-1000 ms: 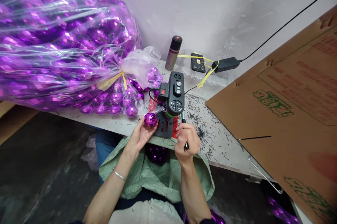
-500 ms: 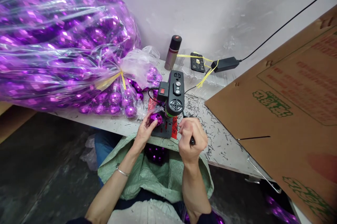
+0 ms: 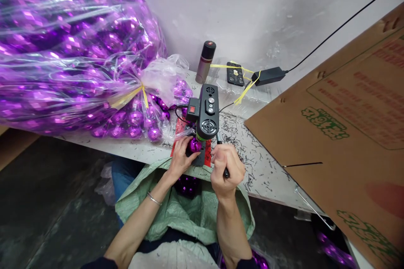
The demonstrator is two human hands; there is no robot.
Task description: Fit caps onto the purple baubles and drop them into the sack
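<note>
My left hand (image 3: 182,158) has its thumb and fingers around a shiny purple faceted ball (image 3: 195,145). That ball sits under the front end of a small black bench machine (image 3: 208,111), just below its green ring. My right hand (image 3: 228,169) is closed in a fist around the black-gripped lever (image 3: 226,172) at the machine's right side. Below both hands a green woven sack (image 3: 151,210) hangs open at the table edge, with more purple balls (image 3: 187,185) showing inside it.
A big clear bag of purple balls (image 3: 72,50) fills the left, tied with yellow ribbon. Black scraps litter the white table (image 3: 261,176). Behind stand a flask (image 3: 205,62), a phone (image 3: 235,73) and a black power adapter (image 3: 269,75). A cardboard box (image 3: 347,134) blocks the right.
My left hand has moved right with the purple ball, bringing it from beside the machine's head to beneath it. My right hand stays on the lever. The whole view has shifted slightly.
</note>
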